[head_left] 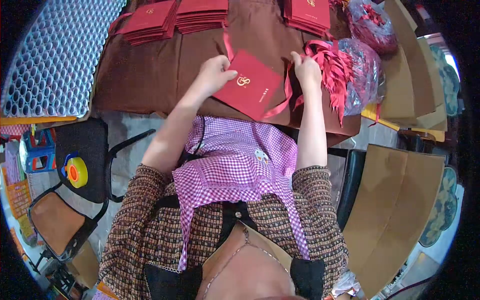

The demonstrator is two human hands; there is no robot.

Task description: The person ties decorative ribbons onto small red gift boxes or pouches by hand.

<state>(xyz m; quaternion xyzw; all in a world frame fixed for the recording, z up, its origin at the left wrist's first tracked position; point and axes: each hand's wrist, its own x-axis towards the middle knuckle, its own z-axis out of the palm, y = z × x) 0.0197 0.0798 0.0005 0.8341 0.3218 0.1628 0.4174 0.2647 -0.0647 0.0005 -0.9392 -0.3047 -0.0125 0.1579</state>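
Observation:
My left hand (215, 75) grips the upper left corner of a red card (252, 85) with a gold emblem. The card lies tilted on the brown table cover (150, 75). My right hand (306, 70) pinches a red ribbon (285, 97) that loops down along the card's right edge. Just right of that hand lies a clear plastic bag (362, 70) with a bunch of red ribbons (335, 67) spilling from it.
Stacks of red cards sit at the far edge: left (150, 22), middle (202, 15) and right (307, 15). A rack of white tubes (55, 55) is at far left. A black chair (82, 145) holds a yellow tape roll (76, 172). Cardboard sheets (395, 215) lean at right.

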